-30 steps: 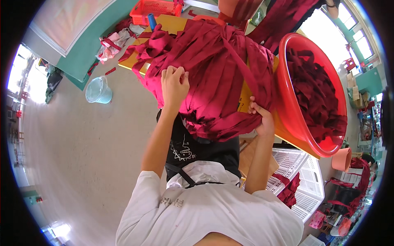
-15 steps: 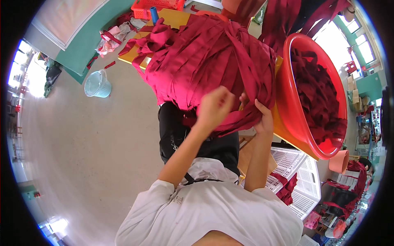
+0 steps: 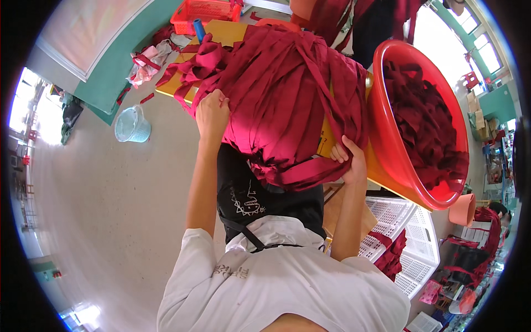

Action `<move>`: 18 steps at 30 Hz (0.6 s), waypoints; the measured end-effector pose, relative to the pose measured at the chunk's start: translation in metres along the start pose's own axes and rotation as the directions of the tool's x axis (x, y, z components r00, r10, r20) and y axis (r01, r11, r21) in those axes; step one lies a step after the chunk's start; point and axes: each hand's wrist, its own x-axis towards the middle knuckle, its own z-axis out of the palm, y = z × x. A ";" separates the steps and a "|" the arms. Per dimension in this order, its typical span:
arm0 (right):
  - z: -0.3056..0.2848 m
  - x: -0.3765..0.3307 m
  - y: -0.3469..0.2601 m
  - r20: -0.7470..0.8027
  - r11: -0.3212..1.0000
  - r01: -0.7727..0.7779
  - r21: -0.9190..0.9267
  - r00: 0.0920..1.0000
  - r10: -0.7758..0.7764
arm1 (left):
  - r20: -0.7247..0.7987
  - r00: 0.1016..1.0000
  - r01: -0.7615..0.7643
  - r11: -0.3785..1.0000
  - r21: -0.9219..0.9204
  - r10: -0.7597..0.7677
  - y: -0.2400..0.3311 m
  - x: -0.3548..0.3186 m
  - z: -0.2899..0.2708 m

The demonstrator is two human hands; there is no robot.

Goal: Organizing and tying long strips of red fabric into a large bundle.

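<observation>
A large heap of dark red fabric strips (image 3: pixel 276 94) covers most of the table before me and hangs over its near edge. At the heap's left side is my left hand (image 3: pixel 212 117), its fingers curled closed against the cloth. Whatever may lie inside those fingers is hidden. Near the right end of the heap, my right hand (image 3: pixel 355 161) grips the edge of a red fabric strip (image 3: pixel 316 170) between thumb and fingers. That strip loops across the front of the heap, above my black apron (image 3: pixel 265 205).
A big red tub (image 3: pixel 458 133) of dark red strips leans at the right of the yellow table (image 3: pixel 227 33). White perforated crates (image 3: pixel 417 249) stand below it. On the floor at left is a light blue basket (image 3: pixel 133 125). A blue thread cone (image 3: pixel 199 29) stands at the back.
My left hand has swung left and away, from the middle front of the heap to its left side. My right hand stays on the strip at the right.
</observation>
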 end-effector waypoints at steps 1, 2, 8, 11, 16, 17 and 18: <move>0.001 -0.002 -0.001 -0.007 1.000 0.011 -0.001 1.000 -0.011 | 0.004 1.000 -0.010 1.000 -0.007 0.010 0.003 -0.001 -0.001; 0.002 -0.004 -0.002 -0.061 1.000 0.004 0.004 0.998 -0.004 | -0.186 0.962 -0.180 0.977 0.116 0.200 0.008 -0.003 0.000; -0.005 0.004 0.017 -0.147 0.992 -0.116 -0.051 0.983 0.107 | 0.564 0.825 0.535 0.325 -0.780 -0.003 0.058 -0.046 -0.002; 0.007 0.002 0.014 -0.129 0.989 -0.094 -0.118 0.989 0.078 | 0.714 0.696 0.660 0.327 -0.676 0.071 0.111 -0.089 0.020; 0.007 0.006 0.002 -0.102 0.975 -0.217 -0.054 0.972 0.210 | 0.673 0.685 0.523 0.456 -0.720 0.279 0.146 -0.135 0.080; -0.008 0.005 -0.001 -0.064 0.985 -0.164 -0.051 0.985 0.161 | 0.541 0.766 0.315 0.532 -0.786 0.346 0.144 -0.133 0.086; -0.003 0.003 -0.001 -0.018 0.991 -0.126 -0.039 0.992 0.126 | 0.531 0.773 0.266 0.584 -0.767 0.347 0.140 -0.127 0.076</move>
